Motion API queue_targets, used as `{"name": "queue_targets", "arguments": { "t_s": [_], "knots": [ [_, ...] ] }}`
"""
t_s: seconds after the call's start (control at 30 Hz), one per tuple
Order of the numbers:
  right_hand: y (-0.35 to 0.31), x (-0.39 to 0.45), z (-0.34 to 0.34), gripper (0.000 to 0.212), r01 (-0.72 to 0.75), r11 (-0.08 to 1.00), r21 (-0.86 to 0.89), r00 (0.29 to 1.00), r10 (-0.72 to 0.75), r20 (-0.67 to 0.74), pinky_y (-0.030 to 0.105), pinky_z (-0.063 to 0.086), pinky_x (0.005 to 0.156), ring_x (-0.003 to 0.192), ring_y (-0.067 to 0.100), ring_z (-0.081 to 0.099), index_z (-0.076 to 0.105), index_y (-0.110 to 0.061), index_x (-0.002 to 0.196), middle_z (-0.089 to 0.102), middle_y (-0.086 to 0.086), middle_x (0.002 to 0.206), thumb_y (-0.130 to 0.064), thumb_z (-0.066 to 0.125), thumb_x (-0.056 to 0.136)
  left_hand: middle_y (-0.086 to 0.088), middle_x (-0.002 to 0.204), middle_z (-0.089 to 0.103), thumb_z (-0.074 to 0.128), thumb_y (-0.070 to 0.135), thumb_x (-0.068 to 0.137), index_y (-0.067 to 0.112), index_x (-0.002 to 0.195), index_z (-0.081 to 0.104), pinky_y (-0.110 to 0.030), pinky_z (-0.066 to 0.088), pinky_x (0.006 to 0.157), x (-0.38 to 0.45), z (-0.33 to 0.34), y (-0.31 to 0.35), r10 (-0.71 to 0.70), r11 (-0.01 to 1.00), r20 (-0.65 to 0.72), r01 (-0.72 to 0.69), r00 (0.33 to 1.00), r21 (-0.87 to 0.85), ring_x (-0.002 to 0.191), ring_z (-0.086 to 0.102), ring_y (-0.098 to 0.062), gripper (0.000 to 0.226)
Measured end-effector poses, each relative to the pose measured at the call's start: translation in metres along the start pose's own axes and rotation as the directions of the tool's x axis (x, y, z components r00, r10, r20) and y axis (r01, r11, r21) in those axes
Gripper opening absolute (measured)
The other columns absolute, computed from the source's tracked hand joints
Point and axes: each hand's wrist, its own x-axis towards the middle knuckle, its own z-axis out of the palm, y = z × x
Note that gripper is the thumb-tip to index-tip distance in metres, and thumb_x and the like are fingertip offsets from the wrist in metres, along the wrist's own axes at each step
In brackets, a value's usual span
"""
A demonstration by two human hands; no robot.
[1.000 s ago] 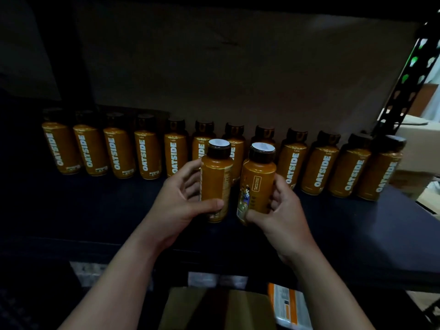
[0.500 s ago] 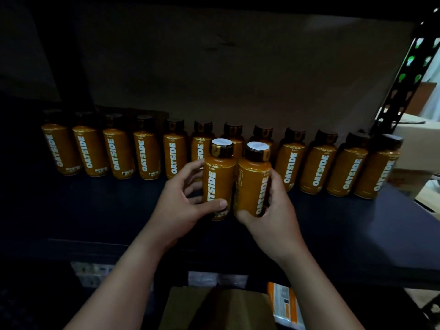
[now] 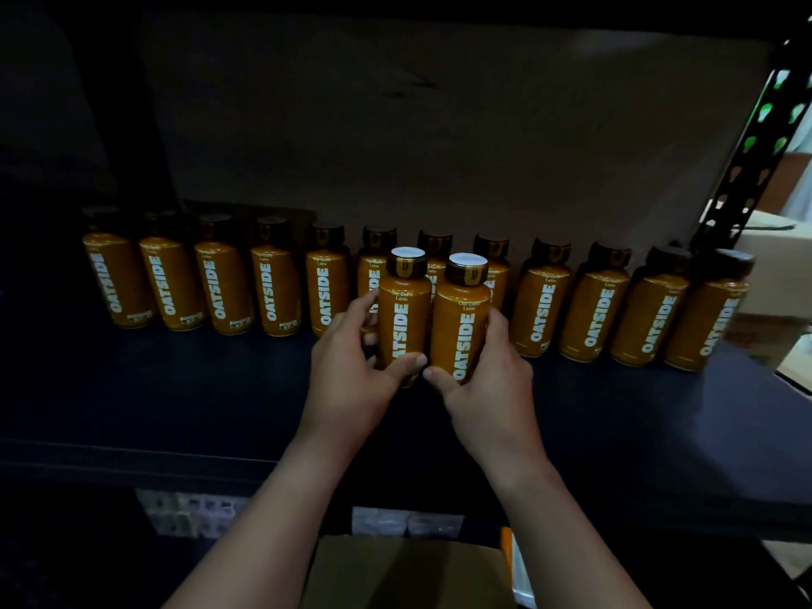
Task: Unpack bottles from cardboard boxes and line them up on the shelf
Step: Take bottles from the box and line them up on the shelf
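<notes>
While two orange bottles are gripped side by side over the dark shelf (image 3: 615,415), the job looks well under way but not finished: a back row of bottles (image 3: 272,287) already stands upright along the rear of the shelf, labels facing forward, and these two would begin a second row in front of it. The left bottle (image 3: 403,314) and the right bottle (image 3: 461,320) touch or nearly touch each other, both upright, with OATSIDE printed in white up their sides, small lettering near the shoulder, dark caps and pale round tops. Whether their bases already rest on the shelf cannot be told, since the hands cover the lower parts. The left hand (image 3: 351,380) wraps its bottle from the left, thumb across the front low down and fingers (image 3: 362,307) curled round the far side; the right hand (image 3: 492,380) mirrors it, thumb at the front near the base and the rest of the hand round the right side. Both holds look firm and closed on the bottles, not loose. Just behind them, the middle bottles of the back row are partly hidden. Below the shelf edge, the top of a cardboard box (image 3: 408,569) shows between the forearms, which suggests more bottles remain to be taken out; how many cannot be seen. At the far right a perforated metal upright (image 3: 747,169) of the rack rises, with another pale box (image 3: 773,265) beyond it
</notes>
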Motion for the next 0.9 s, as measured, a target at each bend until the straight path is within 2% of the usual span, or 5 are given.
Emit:
{"name": "queue_targets", "arguments": {
  "t_s": [0.07,0.13,0.37,0.73,0.9],
  "knots": [
    [0.0005,0.0029,0.0043,0.094,0.001,1.0,0.0,1.0,-0.001,-0.021,0.032,0.041,0.108,0.14,0.014,0.042,0.021,-0.031,0.157,0.042,-0.006,0.151,-0.022,0.081,0.085,0.006,0.145,0.053,0.087,0.021,0.079,0.031,0.153,0.039,-0.036,0.056,0.101,0.0012,0.0013,-0.0007,-0.009,1.0,-0.005,0.009,1.0,0.012,0.126,0.054,-0.007,0.089],
    [0.0009,0.0046,0.0067,0.095,0.003,1.0,-0.01,0.999,-0.004,-0.033,0.033,0.042,0.107,0.139,0.014,0.043,0.021,-0.03,0.157,0.043,-0.005,0.15,-0.023,0.081,0.084,0.006,0.146,0.052,0.087,0.022,0.079,0.031,0.153,0.039,-0.039,0.055,0.102,0.0015,0.0023,-0.0008,-0.013,1.0,-0.01,0.013,1.0,0.026,0.126,0.054,-0.007,0.089],
    [0.0019,0.0074,0.0098,0.094,-0.007,1.0,-0.007,0.999,0.007,-0.048,0.036,0.043,0.108,0.14,0.016,0.043,0.02,-0.033,0.157,0.041,-0.005,0.152,-0.023,0.08,0.085,0.007,0.146,0.052,0.086,0.025,0.08,0.032,0.152,0.039,-0.04,0.055,0.102,0.0024,0.0031,-0.0029,-0.01,0.998,-0.013,0.011,1.0,0.057,0.129,0.053,-0.008,0.087],
    [0.0033,0.0064,0.0109,0.096,-0.012,1.0,0.002,0.998,0.012,-0.061,0.04,0.043,0.111,0.14,0.017,0.043,0.018,-0.033,0.157,0.041,-0.004,0.152,-0.024,0.08,0.085,0.008,0.146,0.05,0.084,0.027,0.082,0.028,0.154,0.037,-0.028,0.051,0.1,-0.0005,0.0044,0.0002,0.013,0.994,-0.022,-0.01,1.0,0.109,0.123,0.047,0.0,0.086],
    [0.0041,0.0067,0.0106,0.099,-0.009,1.0,0.02,0.998,0.011,-0.068,0.039,0.042,0.111,0.14,0.016,0.043,0.017,-0.032,0.159,0.041,-0.003,0.152,-0.021,0.082,0.084,0.006,0.148,0.047,0.083,0.027,0.083,0.025,0.155,0.036,-0.035,0.052,0.105,-0.002,0.0035,0.0037,0.014,0.991,-0.021,-0.011,1.0,0.136,0.125,0.046,-0.002,0.086]
  ]
}}
